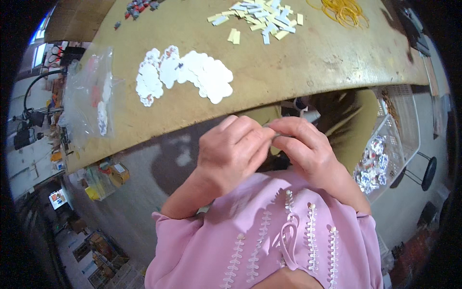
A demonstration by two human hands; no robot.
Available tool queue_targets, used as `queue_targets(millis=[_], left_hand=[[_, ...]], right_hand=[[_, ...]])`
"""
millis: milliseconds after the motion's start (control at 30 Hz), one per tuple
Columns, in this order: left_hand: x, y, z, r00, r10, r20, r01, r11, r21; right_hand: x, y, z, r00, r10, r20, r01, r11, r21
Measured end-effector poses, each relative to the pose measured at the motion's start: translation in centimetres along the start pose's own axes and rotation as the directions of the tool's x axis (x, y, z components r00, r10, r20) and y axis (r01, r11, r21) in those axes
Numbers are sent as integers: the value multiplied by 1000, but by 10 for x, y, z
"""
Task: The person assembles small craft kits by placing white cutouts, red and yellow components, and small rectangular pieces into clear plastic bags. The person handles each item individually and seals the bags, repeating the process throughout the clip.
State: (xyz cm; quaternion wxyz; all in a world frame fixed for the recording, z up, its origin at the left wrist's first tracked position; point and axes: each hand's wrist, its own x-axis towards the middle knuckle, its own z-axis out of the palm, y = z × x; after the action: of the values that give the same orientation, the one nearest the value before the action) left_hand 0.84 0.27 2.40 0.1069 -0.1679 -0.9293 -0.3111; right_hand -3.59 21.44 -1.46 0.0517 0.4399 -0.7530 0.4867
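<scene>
Bringing my fingertips together above my lap, I sit at the near edge of a worn, tan table (313, 62). My left hand (235, 150) and right hand (308, 148) meet in front of my pink blouse (216, 236), fingers bent, thumbs and forefingers close. Whatever may be pinched between them is hidden, so I cannot tell whether my hands grip something small or only touch.

On the table, left of centre and beyond my hands, lie white cut-outs (204, 74) with scalloped edges, overlapping in a loose arc; a few show printed patches. Farther off is a heap of pale yellow and bluish strips (264, 18), with a few lying apart from it. To its right is a tangle of yellow bands (344, 12); at the far left, a small cluster of red and grey pieces (139, 6). A clear plastic bag (86, 98) lies near the table's left edge.

Low on my right, a white, perforated basket (408, 111) holds shiny, patterned pieces (371, 166). These may be finished ones, though I cannot confirm it. Judging by the plentiful cut-outs and strips, much work seems left.
</scene>
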Motion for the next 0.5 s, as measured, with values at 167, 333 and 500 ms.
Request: queue_targets(millis=[167, 333, 500], left_hand=[[13, -28, -4, 977, 74, 200, -14, 957, -288], [81, -67, -22, 918, -393, -53, 390, 919, -56], [121, -114, -13, 933, -359, -33, 360, 932, 25]], right_hand=[[0, -1, -4, 999, 49, 2, -49, 999, 4], [-10, 1, -6, 995, 97, 26, -95, 993, -66], [-13, 1, -8, 994, 109, 20, -108, 992, -65]])
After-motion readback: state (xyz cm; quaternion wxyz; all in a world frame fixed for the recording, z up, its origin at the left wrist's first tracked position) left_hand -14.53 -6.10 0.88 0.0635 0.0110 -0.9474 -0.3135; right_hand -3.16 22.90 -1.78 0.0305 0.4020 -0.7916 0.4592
